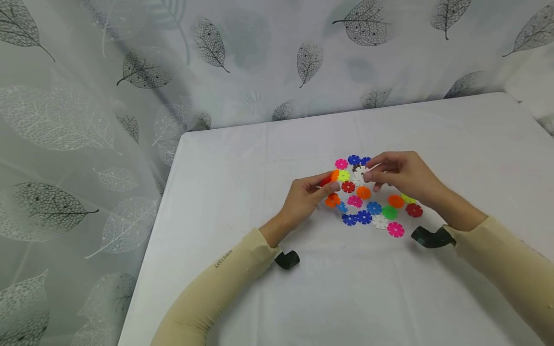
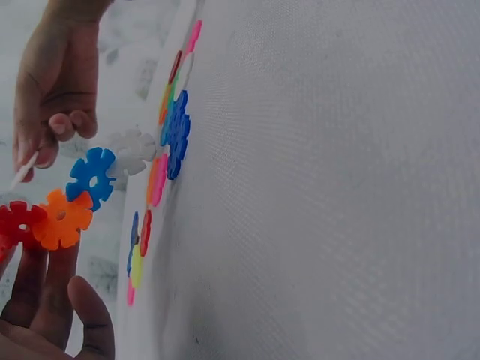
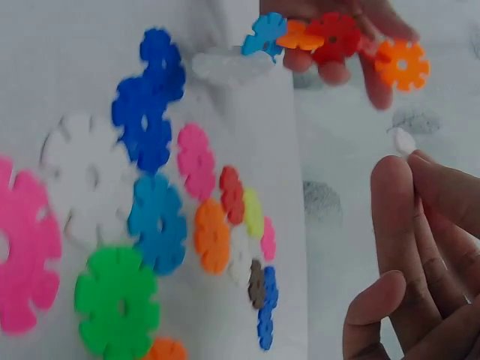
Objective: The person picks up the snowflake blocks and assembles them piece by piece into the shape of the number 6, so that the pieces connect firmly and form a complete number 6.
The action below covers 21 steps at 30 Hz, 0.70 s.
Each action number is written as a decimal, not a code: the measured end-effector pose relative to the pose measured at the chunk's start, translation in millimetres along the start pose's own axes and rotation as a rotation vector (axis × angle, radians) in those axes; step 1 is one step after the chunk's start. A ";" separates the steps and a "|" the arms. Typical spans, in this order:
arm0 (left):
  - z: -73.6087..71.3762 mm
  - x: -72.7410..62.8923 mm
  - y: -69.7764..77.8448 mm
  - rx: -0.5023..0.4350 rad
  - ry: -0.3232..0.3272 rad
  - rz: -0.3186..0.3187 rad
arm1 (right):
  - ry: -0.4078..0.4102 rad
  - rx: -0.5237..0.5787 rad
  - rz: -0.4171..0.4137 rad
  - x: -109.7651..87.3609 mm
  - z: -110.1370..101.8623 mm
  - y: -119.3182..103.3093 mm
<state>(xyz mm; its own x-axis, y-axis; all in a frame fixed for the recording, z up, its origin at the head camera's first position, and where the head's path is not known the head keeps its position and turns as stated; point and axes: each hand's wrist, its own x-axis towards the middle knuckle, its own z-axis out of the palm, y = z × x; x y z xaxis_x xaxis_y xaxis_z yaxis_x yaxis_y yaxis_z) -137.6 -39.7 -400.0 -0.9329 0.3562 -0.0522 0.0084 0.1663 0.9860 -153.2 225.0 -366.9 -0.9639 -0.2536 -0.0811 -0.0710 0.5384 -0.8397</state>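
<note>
My left hand (image 1: pixel 305 197) holds a curved chain of linked plastic snowflake discs above the table. Along it, the left wrist view shows a red disc (image 2: pixel 21 221), an orange disc (image 2: pixel 62 219), a blue disc (image 2: pixel 91 178) and a pale white disc (image 2: pixel 132 152). Another orange disc (image 3: pixel 403 65) forms the end toward the right hand in the right wrist view. Thumb and fingertips of my right hand (image 1: pixel 400 173) pinch a white disc (image 3: pixel 405 141), seen nearly edge-on. That disc is apart from the chain's orange end in the right wrist view.
Loose discs lie spread flat on the white-covered table (image 1: pixel 225 192) below the hands, among them a green disc (image 1: pixel 389 213), a pink disc (image 1: pixel 396 229) and several blue ones. A leaf-print curtain (image 1: pixel 255 62) hangs behind the table's far edge.
</note>
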 end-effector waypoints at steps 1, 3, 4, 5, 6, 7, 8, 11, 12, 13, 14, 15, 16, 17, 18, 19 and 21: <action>0.3 0.0 0.3 -0.010 -0.004 -0.002 | 0.013 0.011 -0.011 -0.9 1.4 -3.3; 1.1 -0.1 1.2 -0.020 -0.006 -0.008 | 0.037 0.031 -0.029 -2.7 3.9 -9.6; 1.7 -0.1 1.6 -0.021 -0.004 -0.013 | 0.046 0.040 -0.039 -3.5 5.0 -12.2; 2.4 0.0 1.9 -0.025 -0.004 -0.019 | 0.054 0.050 -0.046 -4.3 5.9 -14.3; 3.1 0.0 2.4 -0.023 -0.002 -0.022 | 0.061 0.063 -0.049 -5.0 6.6 -16.0; 3.8 0.2 2.6 -0.023 -0.001 -0.025 | 0.068 0.076 -0.052 -5.5 7.2 -17.5; 4.4 0.3 2.9 -0.023 -0.002 -0.028 | 0.074 0.088 -0.053 -5.7 7.8 -18.6; 5.9 0.2 3.2 -0.020 -0.007 -0.032 | 0.091 0.125 -0.060 -6.4 9.2 -20.3; 6.2 0.2 3.3 -0.018 -0.009 -0.031 | 0.096 0.139 -0.064 -6.4 9.9 -20.8; 6.5 0.1 3.3 -0.016 -0.011 -0.031 | 0.100 0.148 -0.069 -6.3 10.6 -21.2; 6.6 0.0 3.3 -0.014 -0.012 -0.030 | 0.103 0.155 -0.074 -6.2 11.4 -21.5; 6.6 -0.2 3.3 -0.013 -0.011 -0.027 | 0.104 0.161 -0.081 -6.0 12.3 -21.9; 6.7 -0.4 3.3 -0.012 -0.012 -0.023 | 0.105 0.169 -0.086 -5.8 13.2 -22.3; 6.6 -0.5 3.3 -0.012 -0.014 -0.021 | 0.106 0.176 -0.092 -5.7 14.1 -22.8; 6.6 -0.6 3.2 -0.013 -0.014 -0.018 | 0.106 0.181 -0.096 -5.7 14.8 -23.1; 6.5 -0.7 3.4 -0.015 -0.016 -0.016 | 0.105 0.184 -0.100 -5.8 15.4 -23.4; 6.1 -0.9 3.7 -0.014 -0.021 -0.011 | 0.104 0.187 -0.111 -6.1 16.2 -24.2</action>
<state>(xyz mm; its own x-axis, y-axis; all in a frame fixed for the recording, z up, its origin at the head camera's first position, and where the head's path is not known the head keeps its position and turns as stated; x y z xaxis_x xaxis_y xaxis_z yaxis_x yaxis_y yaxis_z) -134.6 -33.8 -397.2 -0.9253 0.3734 -0.0663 -0.0072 0.1576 0.9875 -141.4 200.4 -354.8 -0.9749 -0.2132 0.0647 -0.1383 0.3510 -0.9261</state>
